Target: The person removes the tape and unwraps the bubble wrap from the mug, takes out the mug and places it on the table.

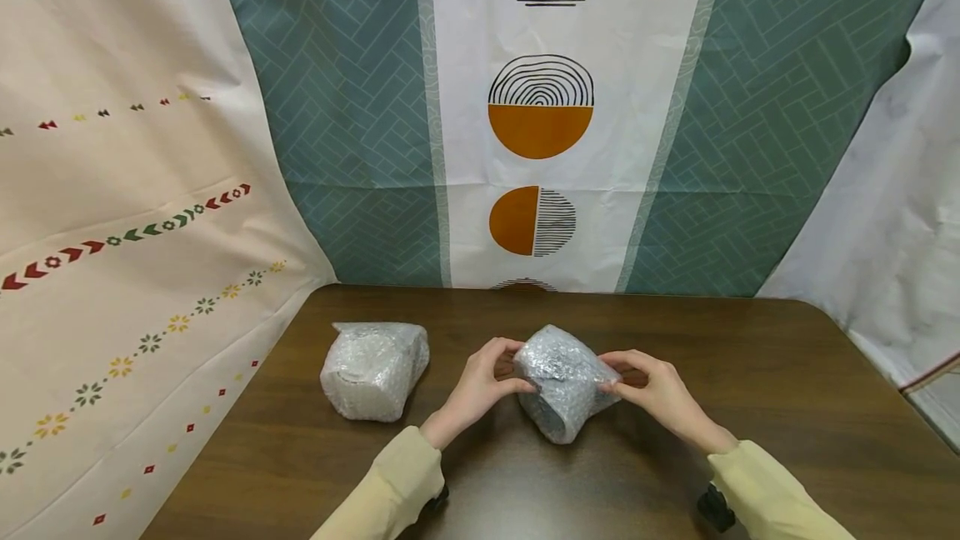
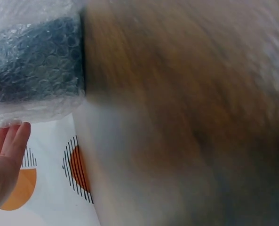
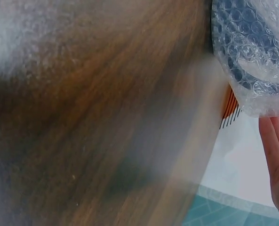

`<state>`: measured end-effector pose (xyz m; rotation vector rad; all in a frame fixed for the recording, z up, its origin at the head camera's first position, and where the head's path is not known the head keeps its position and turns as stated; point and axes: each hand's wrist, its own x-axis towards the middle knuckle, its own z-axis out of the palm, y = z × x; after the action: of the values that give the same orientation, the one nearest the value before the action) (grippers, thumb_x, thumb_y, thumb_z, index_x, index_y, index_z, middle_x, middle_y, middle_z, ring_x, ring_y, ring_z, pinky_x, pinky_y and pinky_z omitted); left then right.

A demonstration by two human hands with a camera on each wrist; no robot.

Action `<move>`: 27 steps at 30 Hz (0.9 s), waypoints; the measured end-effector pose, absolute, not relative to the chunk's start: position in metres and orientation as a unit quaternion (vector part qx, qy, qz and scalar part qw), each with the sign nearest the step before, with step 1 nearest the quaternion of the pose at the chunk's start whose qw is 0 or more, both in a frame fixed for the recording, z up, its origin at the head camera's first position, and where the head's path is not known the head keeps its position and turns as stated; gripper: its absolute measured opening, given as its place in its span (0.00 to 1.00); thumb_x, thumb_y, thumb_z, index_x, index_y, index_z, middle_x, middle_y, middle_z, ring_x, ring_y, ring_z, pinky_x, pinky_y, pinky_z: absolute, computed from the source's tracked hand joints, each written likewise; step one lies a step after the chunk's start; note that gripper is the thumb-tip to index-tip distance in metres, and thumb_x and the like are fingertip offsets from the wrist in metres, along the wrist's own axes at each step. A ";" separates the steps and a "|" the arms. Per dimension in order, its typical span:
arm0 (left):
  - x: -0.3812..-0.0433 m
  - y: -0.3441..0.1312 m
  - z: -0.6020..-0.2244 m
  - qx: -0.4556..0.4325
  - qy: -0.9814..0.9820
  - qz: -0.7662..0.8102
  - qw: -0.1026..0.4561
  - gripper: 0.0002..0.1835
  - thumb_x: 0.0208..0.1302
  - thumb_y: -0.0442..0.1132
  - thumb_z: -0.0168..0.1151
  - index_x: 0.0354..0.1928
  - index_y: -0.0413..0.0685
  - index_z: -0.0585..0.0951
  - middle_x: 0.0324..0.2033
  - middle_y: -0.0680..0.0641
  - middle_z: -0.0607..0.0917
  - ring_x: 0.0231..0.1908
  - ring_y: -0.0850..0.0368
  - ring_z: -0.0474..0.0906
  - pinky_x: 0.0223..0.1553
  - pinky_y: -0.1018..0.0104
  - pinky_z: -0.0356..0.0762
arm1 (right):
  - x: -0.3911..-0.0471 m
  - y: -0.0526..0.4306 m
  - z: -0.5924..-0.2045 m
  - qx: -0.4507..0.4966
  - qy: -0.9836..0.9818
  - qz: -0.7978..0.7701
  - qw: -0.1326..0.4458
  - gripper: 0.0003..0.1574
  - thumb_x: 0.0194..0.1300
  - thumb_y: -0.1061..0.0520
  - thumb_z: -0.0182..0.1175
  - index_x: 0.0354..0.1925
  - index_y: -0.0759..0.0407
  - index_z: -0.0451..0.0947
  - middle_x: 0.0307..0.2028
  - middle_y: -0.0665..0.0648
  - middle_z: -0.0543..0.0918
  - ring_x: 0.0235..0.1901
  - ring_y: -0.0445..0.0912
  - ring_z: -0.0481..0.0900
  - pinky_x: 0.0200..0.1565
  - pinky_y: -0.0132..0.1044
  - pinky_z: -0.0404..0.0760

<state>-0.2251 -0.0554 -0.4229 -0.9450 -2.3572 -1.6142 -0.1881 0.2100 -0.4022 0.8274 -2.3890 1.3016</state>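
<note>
A bubble-wrapped bundle (image 1: 561, 377) stands near the middle of the table, tilted, with a darker round end facing the near side. My left hand (image 1: 478, 386) grips its left side, thumb in front and fingers behind. On the opposite side my right hand (image 1: 662, 397) pinches a corner of the wrap between thumb and fingers. Through the plastic, the left wrist view shows something dark in the bundle (image 2: 38, 61); what it is cannot be made out. In the right wrist view, bubbles and a curved edge show on the bundle (image 3: 252, 42), above the right fingers.
Another bubble-wrapped bundle (image 1: 375, 373) sits on the brown wooden table (image 1: 750, 373), left of my left hand. Behind the table hangs a patterned cloth (image 1: 345, 132). A pale cloth (image 1: 135, 273) with coloured motifs drapes along the left side, and a white one on the right.
</note>
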 end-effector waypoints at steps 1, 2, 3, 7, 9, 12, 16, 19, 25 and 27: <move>-0.228 -0.056 -0.427 -0.312 -0.785 -0.531 0.068 0.25 0.45 0.32 0.71 0.48 0.39 0.74 0.42 0.47 0.75 0.41 0.50 0.74 0.43 0.61 0.74 | -0.187 0.210 -0.401 0.291 -0.831 0.450 0.148 0.23 0.45 0.75 0.66 0.43 0.71 0.76 0.37 0.62 0.79 0.34 0.53 0.78 0.34 0.46 0.78; -0.231 -0.056 -0.430 -0.312 -0.787 -0.527 0.070 0.25 0.45 0.33 0.71 0.48 0.41 0.74 0.42 0.49 0.75 0.41 0.52 0.74 0.43 0.62 0.74 | -0.187 0.209 -0.400 0.294 -0.831 0.449 0.146 0.23 0.45 0.75 0.66 0.43 0.71 0.76 0.37 0.62 0.79 0.34 0.53 0.78 0.34 0.46 0.78; -0.233 -0.056 -0.433 -0.315 -0.789 -0.522 0.073 0.25 0.44 0.34 0.71 0.47 0.43 0.74 0.42 0.50 0.75 0.41 0.53 0.74 0.43 0.63 0.74 | -0.187 0.210 -0.400 0.298 -0.830 0.449 0.144 0.23 0.45 0.75 0.66 0.43 0.71 0.76 0.37 0.62 0.79 0.34 0.53 0.78 0.34 0.46 0.78; -0.236 -0.056 -0.436 -0.322 -0.790 -0.516 0.080 0.25 0.44 0.35 0.72 0.47 0.43 0.74 0.42 0.50 0.75 0.40 0.55 0.74 0.41 0.63 0.75 | -0.191 0.215 -0.402 0.301 -0.825 0.465 0.114 0.23 0.47 0.73 0.66 0.45 0.69 0.76 0.40 0.62 0.78 0.36 0.51 0.78 0.35 0.43 0.79; -0.237 -0.056 -0.436 -0.321 -0.791 -0.515 0.080 0.25 0.43 0.35 0.72 0.47 0.43 0.74 0.42 0.50 0.75 0.39 0.55 0.74 0.41 0.63 0.75 | -0.194 0.220 -0.406 0.297 -0.824 0.473 0.093 0.23 0.50 0.69 0.66 0.47 0.66 0.75 0.42 0.59 0.78 0.38 0.49 0.77 0.37 0.43 0.78; -0.237 -0.056 -0.436 -0.314 -0.795 -0.513 0.078 0.25 0.43 0.34 0.72 0.46 0.43 0.74 0.41 0.51 0.75 0.39 0.57 0.75 0.41 0.64 0.75 | -0.201 0.227 -0.416 0.286 -0.827 0.480 0.064 0.25 0.51 0.60 0.67 0.50 0.60 0.75 0.45 0.54 0.77 0.42 0.47 0.76 0.40 0.45 0.77; -0.237 -0.056 -0.436 -0.312 -0.796 -0.513 0.076 0.25 0.43 0.34 0.72 0.46 0.43 0.74 0.41 0.51 0.75 0.39 0.57 0.75 0.40 0.64 0.75 | -0.197 0.230 -0.410 0.272 -0.837 0.474 0.044 0.27 0.51 0.55 0.68 0.51 0.57 0.74 0.47 0.52 0.77 0.45 0.47 0.74 0.43 0.48 0.74; -0.237 -0.056 -0.436 -0.314 -0.793 -0.516 0.076 0.25 0.43 0.34 0.72 0.46 0.43 0.74 0.41 0.50 0.74 0.39 0.56 0.75 0.40 0.65 0.75 | -0.190 0.227 -0.396 0.265 -0.840 0.472 0.038 0.28 0.52 0.56 0.67 0.51 0.61 0.74 0.47 0.56 0.76 0.47 0.52 0.73 0.44 0.49 0.74; -0.237 -0.057 -0.436 -0.317 -0.791 -0.519 0.075 0.25 0.44 0.34 0.72 0.46 0.43 0.74 0.41 0.50 0.74 0.38 0.56 0.76 0.40 0.64 0.75 | -0.198 0.233 -0.401 0.274 -0.832 0.481 0.047 0.26 0.56 0.56 0.64 0.53 0.58 0.72 0.49 0.58 0.76 0.48 0.53 0.73 0.43 0.45 0.75; -0.236 -0.057 -0.435 -0.316 -0.792 -0.517 0.075 0.25 0.44 0.34 0.72 0.46 0.43 0.74 0.41 0.50 0.74 0.38 0.56 0.76 0.40 0.64 0.75 | -0.203 0.234 -0.405 0.279 -0.831 0.479 0.052 0.25 0.56 0.57 0.64 0.53 0.55 0.72 0.50 0.54 0.76 0.48 0.51 0.73 0.43 0.46 0.75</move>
<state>-0.2365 -0.0570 -0.4355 -0.9478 -2.3743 -1.5521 -0.2034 0.2344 -0.4051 0.8473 -2.5279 1.4557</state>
